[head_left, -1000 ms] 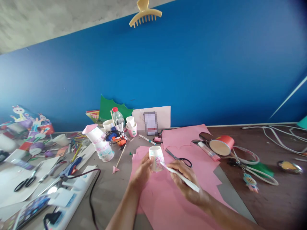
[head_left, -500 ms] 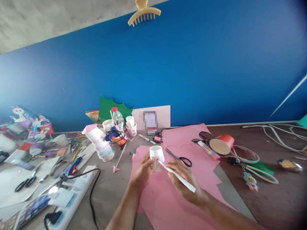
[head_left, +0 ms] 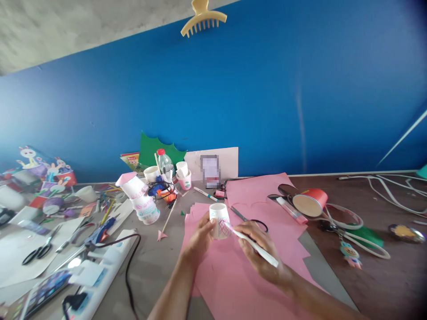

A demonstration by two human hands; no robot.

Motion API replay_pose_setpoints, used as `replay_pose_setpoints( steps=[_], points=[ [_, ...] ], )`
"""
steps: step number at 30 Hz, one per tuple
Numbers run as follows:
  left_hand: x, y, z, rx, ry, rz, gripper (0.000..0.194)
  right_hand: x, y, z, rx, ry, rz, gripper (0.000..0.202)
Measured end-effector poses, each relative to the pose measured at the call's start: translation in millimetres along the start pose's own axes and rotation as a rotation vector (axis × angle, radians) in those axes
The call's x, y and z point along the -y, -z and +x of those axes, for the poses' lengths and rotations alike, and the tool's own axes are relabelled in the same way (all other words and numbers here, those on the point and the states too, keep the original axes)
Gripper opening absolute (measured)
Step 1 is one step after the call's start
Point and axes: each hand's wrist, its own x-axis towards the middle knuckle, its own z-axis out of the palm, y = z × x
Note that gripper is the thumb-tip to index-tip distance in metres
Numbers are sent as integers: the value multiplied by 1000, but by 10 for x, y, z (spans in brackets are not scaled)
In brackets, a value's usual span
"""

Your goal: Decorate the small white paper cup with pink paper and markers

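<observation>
Marker (head_left: pixel 268 258) has shifted slightly right relative to the cup (head_left: pixel 218 224). Pink paper (head_left: pixel 233 275) lies under both hands. Left hand (head_left: pixel 199 240) grasps the cup's side, cup upright over the paper. Right hand (head_left: pixel 258 263) pinches the marker, tip at the cup's pink crosshatching. Scissors (head_left: pixel 240 214) lie just behind right hand.

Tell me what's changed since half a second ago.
The right hand has shifted the white pen slightly rightward at the cup. Nothing was taken up or let go. The left hand still holds the cup; stacked cups and pink paper stayed put.
</observation>
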Motion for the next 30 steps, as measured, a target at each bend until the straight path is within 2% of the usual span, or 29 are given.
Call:
replay_pose_setpoints(
  steps=[7,15,22,30],
  points=[
    [2,17,9,4,-3,12,56,-23,-29,-14,-2,-23,-7,25],
    [52,66,11,-27,8,-24,57,0,29,-13,21,4,-16,18],
    [4,24,-4,-4,12,-7,53,10,21,3,-1,7,-4,22],
    [-44,-16,-49,-1,32,27,58,17,-21,-5,24,-3,13,26]
  ],
)
